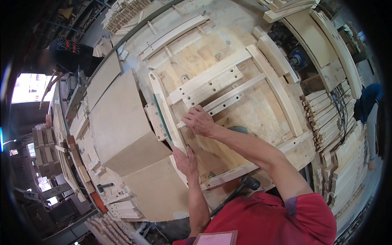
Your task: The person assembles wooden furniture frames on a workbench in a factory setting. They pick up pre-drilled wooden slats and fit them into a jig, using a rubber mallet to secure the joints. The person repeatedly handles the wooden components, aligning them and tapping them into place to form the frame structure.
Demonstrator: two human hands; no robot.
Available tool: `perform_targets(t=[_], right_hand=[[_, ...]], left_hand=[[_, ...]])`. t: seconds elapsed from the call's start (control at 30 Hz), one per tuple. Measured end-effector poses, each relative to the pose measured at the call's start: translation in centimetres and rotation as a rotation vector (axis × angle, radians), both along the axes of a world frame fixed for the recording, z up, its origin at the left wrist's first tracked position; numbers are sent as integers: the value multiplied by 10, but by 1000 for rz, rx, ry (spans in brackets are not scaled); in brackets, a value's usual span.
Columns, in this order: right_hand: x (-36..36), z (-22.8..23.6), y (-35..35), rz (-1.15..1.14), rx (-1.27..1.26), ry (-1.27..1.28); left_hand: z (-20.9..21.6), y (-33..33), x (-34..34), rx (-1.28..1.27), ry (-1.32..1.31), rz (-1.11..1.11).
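Observation:
A pale wooden frame lies before me on a plywood work board. My left hand is closed around the lower part of its left post, thumb pointing up along the wood. Just above it, my right hand has its fingers wrapped over the left end of a narrow crossbar, close to the post. Farther up, a wide slat with dark holes spans between the posts. The curved right post stands joined to the crossbars at the far side. My fingers hide the crossbar's end.
A black-headed mallet lies by my body. Brown cardboard covers the bench at left, with a small hammer beyond. Stacked wooden parts stand at right. Other people are at upper left and far right.

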State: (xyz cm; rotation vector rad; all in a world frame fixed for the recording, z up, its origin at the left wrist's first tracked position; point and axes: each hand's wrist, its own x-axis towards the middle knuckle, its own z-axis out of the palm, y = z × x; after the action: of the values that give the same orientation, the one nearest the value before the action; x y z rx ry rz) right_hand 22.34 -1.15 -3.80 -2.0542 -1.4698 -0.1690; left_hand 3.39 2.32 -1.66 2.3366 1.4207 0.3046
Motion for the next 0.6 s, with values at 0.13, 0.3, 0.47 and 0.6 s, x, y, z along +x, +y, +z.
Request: perform_targets(t=[0.13,0.3,0.47,0.6], right_hand=[[1,-4,-2,-14,29,22],[0,-7,-2,4,-20,24],[-1,-10,-1,-16,44,17],[0,-8,1,-9,52,23]], left_hand=[[-1,-2,2,13,-9,-15],[9,-4,7,-4,-6,-8],[7,-3,5,-7,-36,-15],[3,-4,3,55,-33,-23]])
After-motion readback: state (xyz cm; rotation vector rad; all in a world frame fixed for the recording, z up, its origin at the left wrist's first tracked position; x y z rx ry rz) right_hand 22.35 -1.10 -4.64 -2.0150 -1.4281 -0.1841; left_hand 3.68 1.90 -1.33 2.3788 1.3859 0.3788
